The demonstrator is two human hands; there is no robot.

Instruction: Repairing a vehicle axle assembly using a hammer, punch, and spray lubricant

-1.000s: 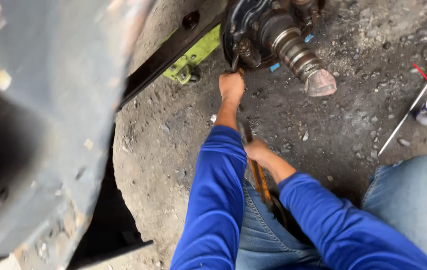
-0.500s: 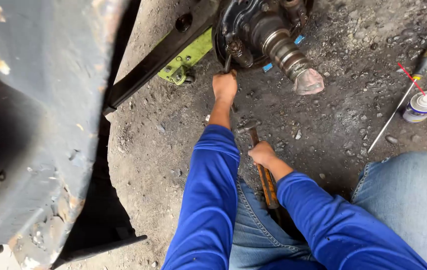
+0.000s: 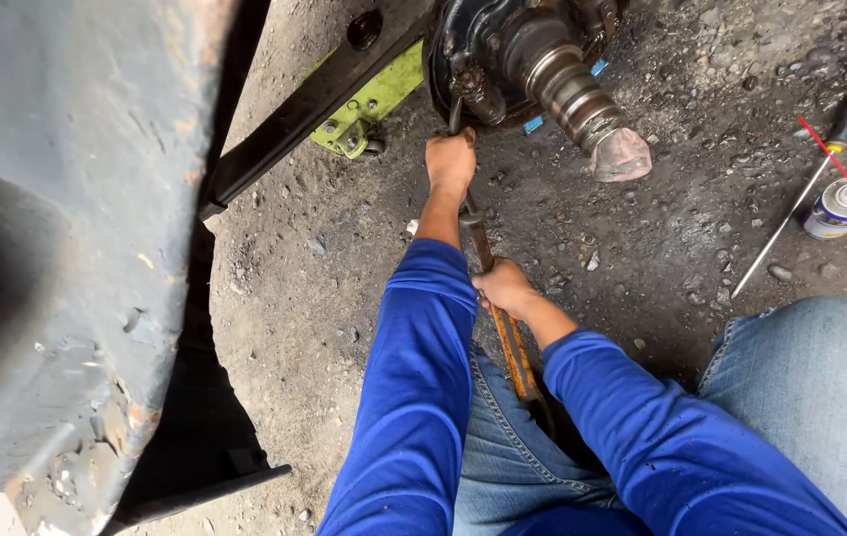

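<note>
Your left hand [image 3: 450, 162] covers the top of the rusty bar [image 3: 503, 328], so you cannot see how its tip meets the wheel hub [image 3: 503, 50]. The hub itself is cut off by the top edge. Below the hub, the bar's lower end disappears between your sleeves, and your right hand [image 3: 505, 288] hides its middle.

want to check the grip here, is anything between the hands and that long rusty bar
Nothing visible. The left hand closes directly around the rusty bar near the wheel hub, and the right hand grips it lower down, bare skin on metal.
</note>
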